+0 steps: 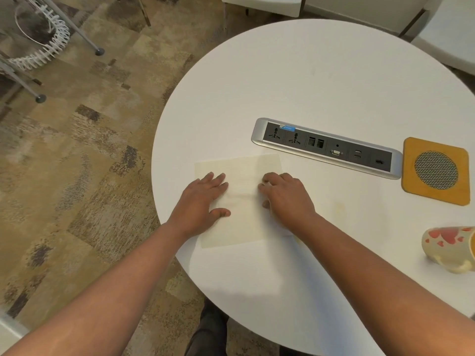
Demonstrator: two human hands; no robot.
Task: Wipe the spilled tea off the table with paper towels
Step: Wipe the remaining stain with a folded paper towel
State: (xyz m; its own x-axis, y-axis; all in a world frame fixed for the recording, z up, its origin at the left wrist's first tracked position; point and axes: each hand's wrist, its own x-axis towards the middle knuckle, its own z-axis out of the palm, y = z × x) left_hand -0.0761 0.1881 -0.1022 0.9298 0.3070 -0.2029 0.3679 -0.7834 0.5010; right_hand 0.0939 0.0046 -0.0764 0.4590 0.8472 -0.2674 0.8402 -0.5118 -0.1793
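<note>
A damp, tea-stained paper towel (239, 201) lies flat in the middle of the round white bench (321, 80), with the left hand (203, 199) spread flat on it and the right hand (285, 196) curled on its right edge. Just above is a silver socket strip (326, 147) with a small blue sticker too blurry to read. At the right are an orange coaster (437, 170) and a tipped heart-print mug (449, 249), with a faint tea stain (339, 209) near the right hand.

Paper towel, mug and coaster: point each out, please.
paper towel (241, 201), head view, on its flat middle between the hands.
mug (448, 249), head view, on its heart-patterned side.
coaster (411, 181), head view, on its wooden left border.
</note>
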